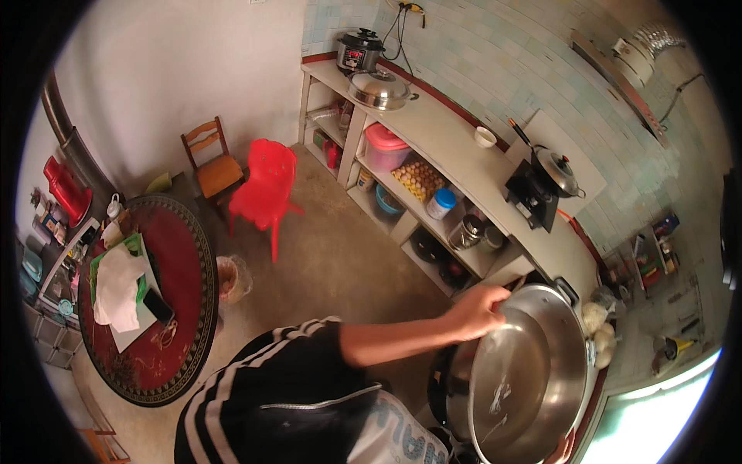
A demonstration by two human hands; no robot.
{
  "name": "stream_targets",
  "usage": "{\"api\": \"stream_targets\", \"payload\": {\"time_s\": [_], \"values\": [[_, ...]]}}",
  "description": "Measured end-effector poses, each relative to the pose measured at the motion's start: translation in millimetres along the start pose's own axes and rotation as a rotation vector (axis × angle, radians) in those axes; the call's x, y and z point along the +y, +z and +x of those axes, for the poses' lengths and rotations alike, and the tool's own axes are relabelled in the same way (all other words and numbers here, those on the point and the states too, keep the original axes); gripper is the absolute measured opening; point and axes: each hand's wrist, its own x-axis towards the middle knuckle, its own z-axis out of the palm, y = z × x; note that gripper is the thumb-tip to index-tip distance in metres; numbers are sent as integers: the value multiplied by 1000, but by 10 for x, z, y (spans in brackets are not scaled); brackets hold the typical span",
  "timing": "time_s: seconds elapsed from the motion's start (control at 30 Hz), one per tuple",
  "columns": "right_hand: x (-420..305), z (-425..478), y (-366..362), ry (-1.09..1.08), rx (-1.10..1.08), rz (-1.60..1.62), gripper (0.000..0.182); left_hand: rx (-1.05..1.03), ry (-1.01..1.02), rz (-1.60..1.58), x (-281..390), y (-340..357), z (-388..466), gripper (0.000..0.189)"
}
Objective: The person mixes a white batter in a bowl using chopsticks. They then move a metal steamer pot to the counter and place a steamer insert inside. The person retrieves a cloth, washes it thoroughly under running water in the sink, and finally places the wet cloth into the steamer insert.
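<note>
A large stainless steel pot [536, 371] is tilted with its wide mouth towards me. My left hand [478, 313] grips its near rim, fingers curled at the edge. At the lower right, fingers of my right hand [561, 450] hold the pot's outer side; the rest of that hand is hidden behind it. A black side handle [567, 292] sticks out at the pot's upper edge. Bright streaks show on the inner bottom; whether they are water or reflections I cannot tell. A dark, shiny round vessel [458, 380] lies partly hidden behind the pot.
Along the tiled wall runs a counter [440, 136] with a lidded steel pan [379, 90], an electric pressure cooker [360, 51], a bowl [484, 137] and a lidded wok [553, 171] on a stove. A red plastic chair [264, 188] and a round table [191, 325] stand at left.
</note>
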Motion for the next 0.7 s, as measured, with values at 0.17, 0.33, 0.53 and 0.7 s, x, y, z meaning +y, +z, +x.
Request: {"api": "stream_targets", "payload": {"time_s": [0.17,0.33,0.53,0.7], "values": [[713,1006,1344,8,-141,183,44,284,-59,75,-333,-1293,820,30],[1440,2269,2895,29,-300,357,46,466,-85,146,-878,-2480,1875,43],[1953,3668,4735,59,-470,383,44,668,-183,-24,-1098,-3637,3057,46],[2408,4657,5950,104,-457,405,42,696,-171,-85,-1487,-4557,4200,45]]}}
